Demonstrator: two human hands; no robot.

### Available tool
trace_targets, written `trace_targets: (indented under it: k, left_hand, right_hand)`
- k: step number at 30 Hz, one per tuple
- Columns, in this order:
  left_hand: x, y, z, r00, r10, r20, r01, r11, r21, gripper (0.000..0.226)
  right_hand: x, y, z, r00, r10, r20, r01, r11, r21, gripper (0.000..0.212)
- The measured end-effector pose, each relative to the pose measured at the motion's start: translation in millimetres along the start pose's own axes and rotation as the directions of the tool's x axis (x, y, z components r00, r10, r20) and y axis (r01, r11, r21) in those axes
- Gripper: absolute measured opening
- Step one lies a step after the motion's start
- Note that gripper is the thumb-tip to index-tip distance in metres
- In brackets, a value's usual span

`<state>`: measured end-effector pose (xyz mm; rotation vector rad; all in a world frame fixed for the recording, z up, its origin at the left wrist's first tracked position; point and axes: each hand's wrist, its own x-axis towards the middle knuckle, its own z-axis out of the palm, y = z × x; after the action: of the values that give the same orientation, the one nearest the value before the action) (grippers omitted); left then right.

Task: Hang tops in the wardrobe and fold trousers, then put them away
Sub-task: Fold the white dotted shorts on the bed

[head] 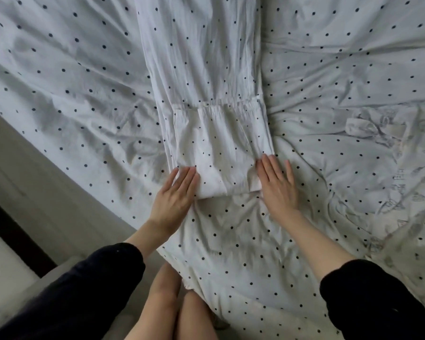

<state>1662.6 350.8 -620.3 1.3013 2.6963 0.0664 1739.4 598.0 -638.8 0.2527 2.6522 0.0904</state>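
White dotted trousers (206,69) lie lengthwise on the bed, on a dotted sheet (71,82) of nearly the same pattern — the waistband end is folded over towards the near edge. The left hand (174,195) lies flat on the fold's left corner, fingers straight, gripping nothing. The right hand (279,185) presses flat at the right corner, also open. Another crumpled printed cloth (383,133) lies to the right, well apart. Dark sleeves (96,285) cover both forearms.
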Motion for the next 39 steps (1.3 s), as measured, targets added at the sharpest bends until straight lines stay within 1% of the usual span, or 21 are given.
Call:
trace_targets:
  k: [2,4,6,8,10,12,13,14,16,17,19,21,23,26,29,31,32,34,35,37,39]
  left_hand:
    - [-6.0,4.2,-7.3,1.000,-0.010,-0.026,0.009,1.000,-0.021,0.049]
    - [-17.2,12.4,-20.6,0.999,-0.038,-0.012,0.037,0.998,-0.050,0.053]
    - [-32.0,23.0,-36.5,0.998,-0.031,0.047,0.034,0.997,-0.071,0.056]
    - [-42.3,29.7,-47.1,0.987,-0.009,0.158,0.034,0.987,-0.156,0.060]
    - [-58.6,40.5,-58.5,0.960,0.025,0.277,0.030,0.981,-0.193,0.061]
    - [-79.4,57.4,-67.8,0.951,0.041,0.307,0.025,0.978,-0.207,0.062]
    - [-90.6,67.3,-73.8,0.931,0.043,0.363,0.038,0.976,-0.212,0.062]
    - [-99.8,75.9,-74.4,0.891,0.044,0.451,0.075,0.968,-0.241,0.061]
    - [-117.4,88.7,-77.7,0.784,0.051,0.619,0.161,0.946,-0.282,0.058]
    - [-121.7,92.8,-78.8,0.757,0.050,0.651,0.192,0.936,-0.296,0.057]
    - [-125.8,94.4,-85.3,0.747,0.057,0.663,0.210,0.925,-0.317,0.049]
    - [-121.6,87.1,-92.8,0.774,0.031,0.632,0.236,0.913,-0.334,0.032]
    - [-110.7,73.6,-105.3,0.821,-0.022,0.570,0.258,0.906,-0.336,0.023]
    - [-78.4,46.7,-127.7,0.887,-0.130,0.442,0.304,0.887,-0.348,0.024]
    - [-35.1,16.4,-142.3,0.938,-0.289,0.190,0.342,0.862,-0.374,0.026]
    - [-2.2,-1.9,-148.4,0.924,-0.382,0.013,0.364,0.869,-0.337,0.028]
    - [13.9,-8.6,-149.8,0.908,-0.418,-0.036,0.385,0.864,-0.326,0.033]
    - [35.8,-15.6,-146.9,0.891,-0.454,-0.025,0.425,0.852,-0.305,0.048]
    - [39.3,-14.7,-143.5,0.897,-0.442,0.003,0.424,0.859,-0.288,0.053]
    - [33.7,-4.3,-126.1,0.926,-0.364,0.098,0.377,0.895,-0.238,0.057]
    - [15.2,13.9,-100.5,0.937,-0.254,0.241,0.299,0.938,-0.175,0.064]
  right_hand:
    - [-7.6,3.9,-8.0,0.998,-0.062,0.007,0.062,0.998,-0.004,0.058]
    - [-21.0,4.4,-19.4,0.992,-0.122,0.033,0.122,0.993,0.002,0.057]
    - [-44.8,2.1,-32.6,0.983,-0.166,0.084,0.166,0.986,0.009,0.057]
    - [-63.2,-0.2,-41.9,0.965,-0.213,0.153,0.213,0.977,0.018,0.055]
    - [-86.2,1.0,-52.0,0.936,-0.266,0.230,0.266,0.963,0.028,0.053]
    - [-113.0,2.5,-60.0,0.900,-0.297,0.320,0.297,0.954,0.050,0.053]
    - [-128.0,2.3,-63.6,0.878,-0.306,0.368,0.305,0.950,0.063,0.053]
    - [-139.9,2.3,-63.4,0.861,-0.316,0.398,0.314,0.947,0.072,0.054]
    - [-161.6,2.8,-62.6,0.811,-0.328,0.485,0.321,0.942,0.100,0.054]
    - [-169.7,3.3,-63.6,0.780,-0.325,0.535,0.316,0.942,0.111,0.052]
    - [-176.3,6.5,-67.0,0.730,-0.315,0.606,0.298,0.945,0.132,0.048]
    - [-168.2,10.9,-77.5,0.721,-0.275,0.636,0.215,0.961,0.172,0.042]
    - [-149.5,17.1,-94.5,0.748,-0.257,0.611,0.159,0.965,0.210,0.024]
    - [-107.7,30.5,-128.6,0.839,-0.259,0.479,0.137,0.952,0.274,0.011]
    - [-62.1,37.6,-162.1,0.941,-0.194,0.276,0.087,0.930,0.357,0.012]
    - [-33.0,38.1,-178.5,0.987,-0.120,0.104,0.073,0.924,0.376,0.013]
    - [-20.0,37.3,-184.4,0.996,-0.090,0.029,0.074,0.930,0.359,0.026]
    - [-4.3,31.2,-185.4,0.998,-0.065,-0.022,0.069,0.939,0.338,0.051]
    - [-3.0,26.4,-181.3,0.997,-0.072,-0.017,0.073,0.940,0.334,0.056]
    - [-8.4,15.5,-159.1,0.992,-0.121,0.039,0.105,0.952,0.289,0.060]
    - [-21.9,5.5,-126.8,0.975,-0.185,0.123,0.154,0.962,0.224,0.063]
